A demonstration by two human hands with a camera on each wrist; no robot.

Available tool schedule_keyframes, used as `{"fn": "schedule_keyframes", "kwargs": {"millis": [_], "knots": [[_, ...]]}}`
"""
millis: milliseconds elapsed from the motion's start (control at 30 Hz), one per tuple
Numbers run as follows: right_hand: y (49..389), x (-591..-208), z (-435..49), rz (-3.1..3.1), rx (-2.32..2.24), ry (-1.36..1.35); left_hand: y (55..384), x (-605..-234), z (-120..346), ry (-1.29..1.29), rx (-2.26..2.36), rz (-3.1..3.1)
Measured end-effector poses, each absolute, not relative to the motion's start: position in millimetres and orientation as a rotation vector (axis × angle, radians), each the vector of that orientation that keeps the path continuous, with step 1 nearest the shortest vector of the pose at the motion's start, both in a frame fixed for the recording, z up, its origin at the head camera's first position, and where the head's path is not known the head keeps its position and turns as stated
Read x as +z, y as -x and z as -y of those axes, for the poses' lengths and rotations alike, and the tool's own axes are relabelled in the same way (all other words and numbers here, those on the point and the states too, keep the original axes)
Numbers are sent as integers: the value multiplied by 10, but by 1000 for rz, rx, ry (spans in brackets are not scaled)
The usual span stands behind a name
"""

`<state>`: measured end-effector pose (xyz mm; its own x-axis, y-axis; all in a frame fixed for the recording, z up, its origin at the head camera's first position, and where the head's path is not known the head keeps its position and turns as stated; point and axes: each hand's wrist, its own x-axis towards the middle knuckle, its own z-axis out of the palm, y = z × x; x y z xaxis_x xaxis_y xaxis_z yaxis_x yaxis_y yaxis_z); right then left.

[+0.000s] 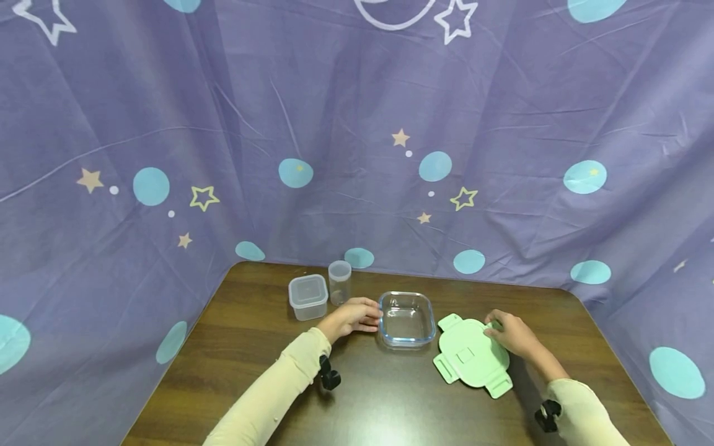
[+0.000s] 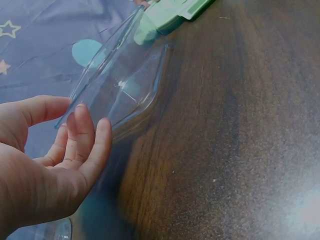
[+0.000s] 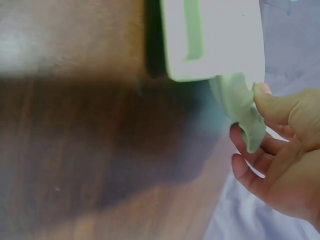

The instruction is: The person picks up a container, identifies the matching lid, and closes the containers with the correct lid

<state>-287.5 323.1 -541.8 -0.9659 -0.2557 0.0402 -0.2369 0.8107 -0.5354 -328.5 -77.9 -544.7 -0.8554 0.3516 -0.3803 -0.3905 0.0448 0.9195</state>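
Note:
A square clear glass food container (image 1: pixel 407 319) stands on the table with its top uncovered. My left hand (image 1: pixel 355 316) is at its left side, fingers extended with their tips right at the wall; in the left wrist view the left hand (image 2: pixel 65 150) has its thumb at the rim. To the right, my right hand (image 1: pixel 510 333) pinches a pale green lid (image 1: pixel 471 353) with locking flaps, by its far right edge. Close up in the right wrist view, the right hand (image 3: pixel 280 135) has thumb and fingers on one flap of the lid (image 3: pixel 220 40).
Left of the glass container stand a small lidded translucent plastic box (image 1: pixel 308 297) and a clear cylindrical jar (image 1: pixel 339 284) with a whitish lid. A purple patterned curtain (image 1: pixel 357 155) hangs behind the brown wooden table (image 1: pixel 362 396).

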Motion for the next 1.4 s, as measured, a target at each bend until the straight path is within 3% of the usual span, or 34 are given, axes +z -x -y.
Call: {"fn": "schedule_keyframes", "kwargs": {"millis": [333, 567, 1400], "knots": [[2968, -5201, -3418, -2668, -1137, 424, 3296, -5436, 799, 51, 1871, -1814], [3003, -5073, -3462, -2335, -1354, 143, 3290, -5417, 811, 62, 1869, -1823], [3016, -5043, -3632, -1999, -1547, 108, 3311, -5527, 830, 94, 1886, -1766]]}}
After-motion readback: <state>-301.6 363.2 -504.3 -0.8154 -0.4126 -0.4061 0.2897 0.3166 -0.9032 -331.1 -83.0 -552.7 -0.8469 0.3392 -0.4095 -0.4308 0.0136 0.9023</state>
